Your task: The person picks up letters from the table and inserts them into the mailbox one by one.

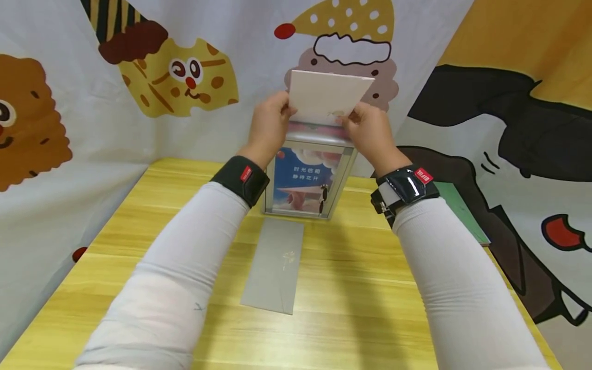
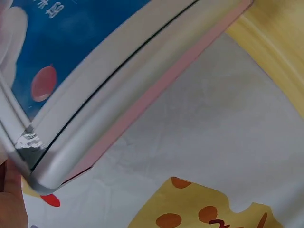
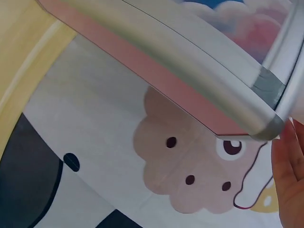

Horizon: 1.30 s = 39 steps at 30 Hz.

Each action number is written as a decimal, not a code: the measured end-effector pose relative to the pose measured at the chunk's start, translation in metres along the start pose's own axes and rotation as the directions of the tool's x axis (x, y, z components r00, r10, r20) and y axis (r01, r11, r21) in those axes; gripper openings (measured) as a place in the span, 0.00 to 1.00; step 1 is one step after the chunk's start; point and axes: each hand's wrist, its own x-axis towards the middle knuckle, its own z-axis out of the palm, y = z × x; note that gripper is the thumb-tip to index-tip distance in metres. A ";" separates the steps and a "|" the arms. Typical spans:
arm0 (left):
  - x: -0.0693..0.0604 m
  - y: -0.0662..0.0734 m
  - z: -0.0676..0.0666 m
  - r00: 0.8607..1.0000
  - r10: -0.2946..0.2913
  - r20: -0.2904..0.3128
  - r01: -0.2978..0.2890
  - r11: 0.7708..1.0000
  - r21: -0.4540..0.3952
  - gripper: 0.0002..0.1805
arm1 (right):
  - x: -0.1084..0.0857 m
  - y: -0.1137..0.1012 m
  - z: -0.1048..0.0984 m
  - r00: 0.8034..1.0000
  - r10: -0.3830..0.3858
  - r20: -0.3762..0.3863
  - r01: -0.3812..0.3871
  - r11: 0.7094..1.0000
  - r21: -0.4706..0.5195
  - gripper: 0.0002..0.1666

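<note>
A pale card or envelope (image 1: pixel 326 95) stands upright over the top of a silver-framed mailbox (image 1: pixel 336 192). My left hand (image 1: pixel 272 122) pinches its lower left edge, and my right hand (image 1: pixel 372 132) pinches it at the lower right. The card's bottom edge meets the box top, but whether it is inside a slot I cannot tell. Behind its glass front the box shows a blue poster (image 1: pixel 296 180) with clouds and white lettering. In the wrist views only parts of the left hand (image 2: pixel 13 197) and right hand (image 3: pixel 289 166) show beside the box's corners.
A grey envelope (image 1: pixel 273 267) with a gold mark lies flat before the box on the wooden table (image 1: pixel 152 216). Toward the right edge is a green book or folder (image 1: pixel 460 210), partly behind the right forearm. A cartoon-printed curtain (image 1: pixel 259 46) hangs behind and around the table.
</note>
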 end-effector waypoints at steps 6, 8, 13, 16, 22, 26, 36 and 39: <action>-0.001 -0.005 0.000 0.987 -0.137 0.081 0.134 0.990 0.038 0.09 | -0.004 -0.009 -0.009 0.995 -0.061 -0.084 0.063 0.998 0.029 0.15; -0.002 -0.007 -0.001 0.979 -0.177 0.097 0.173 0.984 0.046 0.09 | -0.006 -0.014 -0.011 0.991 -0.064 -0.118 0.067 0.998 0.022 0.13; -0.001 -0.011 -0.002 0.977 -0.185 0.110 0.174 0.980 0.097 0.10 | -0.009 -0.022 -0.015 0.979 -0.110 -0.171 0.115 0.993 0.018 0.11; 0.000 -0.011 -0.003 0.975 -0.183 0.125 0.169 0.979 0.117 0.10 | -0.008 -0.024 -0.014 0.970 -0.137 -0.201 0.144 0.989 0.021 0.11; 0.003 -0.006 -0.004 0.974 -0.164 0.158 0.150 0.984 0.098 0.10 | -0.006 -0.019 -0.009 0.963 -0.134 -0.236 0.141 0.990 0.012 0.09; 0.005 0.001 -0.005 0.971 -0.178 0.159 0.177 0.984 0.022 0.10 | -0.004 -0.013 -0.006 0.960 -0.131 -0.248 0.136 0.991 0.006 0.09; 0.008 0.023 -0.016 0.988 -0.117 0.096 0.123 0.991 -0.058 0.10 | 0.000 -0.001 0.004 0.975 -0.055 -0.213 0.057 0.998 0.001 0.09; 0.009 0.026 -0.018 0.990 -0.078 0.118 0.081 0.997 -0.019 0.10 | 0.001 0.003 0.008 0.982 -0.028 -0.186 0.027 1.000 -0.012 0.10</action>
